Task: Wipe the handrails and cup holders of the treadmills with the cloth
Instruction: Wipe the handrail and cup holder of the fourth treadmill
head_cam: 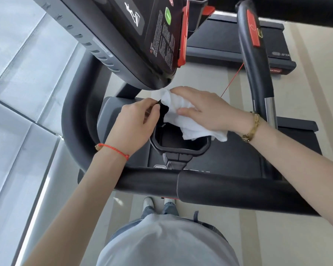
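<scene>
A white cloth (183, 120) lies over the far rim of a black cup holder (181, 148) under the treadmill console. My right hand (206, 110) lies flat on the cloth, fingers straight, pressing it down. My left hand (136, 120) curls its fingers round the black rim at the holder's far left edge, beside the cloth. A thick black handrail (200, 187) runs across in front of me, under both forearms. Another black handrail (252, 60) runs away on the right.
The treadmill console (135, 35), with a green button and a red safety clip, hangs over the cup holder. A red cord (233, 79) runs down from it. A second treadmill deck (238, 45) lies beyond. Grey window ledges (27, 93) fill the left.
</scene>
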The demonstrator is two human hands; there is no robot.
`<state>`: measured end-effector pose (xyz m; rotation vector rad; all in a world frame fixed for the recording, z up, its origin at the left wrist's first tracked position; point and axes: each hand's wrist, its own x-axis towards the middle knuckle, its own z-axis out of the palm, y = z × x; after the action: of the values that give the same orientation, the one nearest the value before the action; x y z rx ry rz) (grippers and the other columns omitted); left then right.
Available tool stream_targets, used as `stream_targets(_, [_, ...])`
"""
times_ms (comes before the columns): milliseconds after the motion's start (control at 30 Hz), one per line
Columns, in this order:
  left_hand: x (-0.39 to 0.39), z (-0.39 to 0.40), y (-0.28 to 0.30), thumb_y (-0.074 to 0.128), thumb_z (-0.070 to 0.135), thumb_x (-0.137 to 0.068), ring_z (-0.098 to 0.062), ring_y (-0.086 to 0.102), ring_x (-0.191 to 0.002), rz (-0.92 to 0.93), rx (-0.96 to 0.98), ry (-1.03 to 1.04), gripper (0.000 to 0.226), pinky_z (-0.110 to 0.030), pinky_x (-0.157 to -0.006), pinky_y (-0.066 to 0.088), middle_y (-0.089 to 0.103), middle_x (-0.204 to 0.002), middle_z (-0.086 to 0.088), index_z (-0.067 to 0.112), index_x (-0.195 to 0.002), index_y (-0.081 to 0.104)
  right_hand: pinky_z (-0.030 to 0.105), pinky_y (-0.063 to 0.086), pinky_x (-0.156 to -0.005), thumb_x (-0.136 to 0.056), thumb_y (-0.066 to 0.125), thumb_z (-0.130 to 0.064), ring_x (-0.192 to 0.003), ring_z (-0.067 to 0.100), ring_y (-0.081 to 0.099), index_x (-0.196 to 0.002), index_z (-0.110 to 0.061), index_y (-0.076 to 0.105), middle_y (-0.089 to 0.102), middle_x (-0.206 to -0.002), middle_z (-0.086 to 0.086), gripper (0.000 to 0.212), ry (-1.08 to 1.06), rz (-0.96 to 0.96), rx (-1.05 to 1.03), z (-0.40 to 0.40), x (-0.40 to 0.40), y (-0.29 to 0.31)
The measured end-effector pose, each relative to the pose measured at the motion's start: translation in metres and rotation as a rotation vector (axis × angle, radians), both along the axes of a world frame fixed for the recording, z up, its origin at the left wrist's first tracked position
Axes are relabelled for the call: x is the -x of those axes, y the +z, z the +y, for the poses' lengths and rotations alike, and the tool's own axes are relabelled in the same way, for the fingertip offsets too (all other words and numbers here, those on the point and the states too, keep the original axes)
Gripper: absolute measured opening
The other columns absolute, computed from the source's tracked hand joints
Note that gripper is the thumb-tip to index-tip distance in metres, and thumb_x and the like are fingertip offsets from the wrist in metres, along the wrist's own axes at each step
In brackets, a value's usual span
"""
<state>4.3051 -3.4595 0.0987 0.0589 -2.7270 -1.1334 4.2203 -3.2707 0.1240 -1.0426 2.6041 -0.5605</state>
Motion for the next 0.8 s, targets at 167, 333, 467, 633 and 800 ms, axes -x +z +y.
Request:
stream_targets(167, [0.000, 0.000, -0.001, 0.049, 0.023, -0.098, -0.022, 0.048, -0.062, 0.010, 0.030, 0.000, 0.030, -0.019, -0.057, 0.037, 0.054, -0.060, -0.004, 0.004, -0.076, 0.055, 0.035, 0.038, -0.076, -0.098, 0.043, -0.035, -0.103, 0.025, 0.057, -0.140, -0.030, 0.035, 0.049, -0.137, -0.011, 0.043, 0.108, 0.139, -0.075, -0.016, 0.005, -0.002])
stream_targets(333, [-0.002, 0.001, 0.003, 0.052, 0.020, -0.098, 0.005, 0.054, -0.065, 0.023, 0.032, 0.012, 0.021, -0.001, -0.059, 0.035, 0.053, -0.060, 0.017, 0.009, -0.089, 0.067, 0.036, 0.040, -0.077, -0.100, 0.040, -0.033, -0.101, 0.024, 0.055, -0.147, -0.038, 0.025, 0.047, -0.130, -0.009, 0.049, 0.007, 0.107, -0.043, 0.005, -0.006, -0.004])
stream_targets(467, [-0.001, 0.001, 0.005, 0.051, 0.021, -0.099, 0.012, 0.056, -0.068, 0.010, 0.015, -0.001, 0.021, 0.001, -0.062, 0.035, 0.057, -0.066, 0.020, 0.014, -0.104, 0.070, 0.032, 0.040, -0.080, -0.102, 0.038, -0.027, -0.097, 0.021, 0.053, -0.149, -0.044, 0.018, 0.037, -0.133, -0.011, 0.054, -0.078, -0.089, 0.099, 0.025, -0.021, -0.005])
stream_targets(633, [-0.002, 0.002, 0.007, 0.050, 0.019, -0.098, -0.001, 0.056, -0.066, 0.023, 0.031, 0.008, 0.024, -0.006, -0.057, 0.034, 0.054, -0.060, 0.012, 0.008, -0.079, 0.060, 0.036, 0.040, -0.086, -0.100, 0.042, -0.033, -0.112, 0.021, 0.053, -0.145, -0.038, 0.029, 0.048, -0.136, -0.010, 0.046, 0.054, -0.002, -0.050, -0.009, 0.005, 0.001])
stream_targets(800, [-0.003, 0.001, 0.006, 0.052, 0.016, -0.099, -0.005, 0.054, -0.061, 0.017, 0.012, 0.012, 0.026, -0.006, -0.057, 0.036, 0.053, -0.057, 0.010, 0.005, -0.076, 0.058, 0.033, 0.037, -0.078, -0.098, 0.044, -0.037, -0.106, 0.019, 0.055, -0.143, -0.045, 0.031, 0.052, -0.127, -0.014, 0.047, 0.013, 0.078, 0.001, -0.007, -0.001, -0.006])
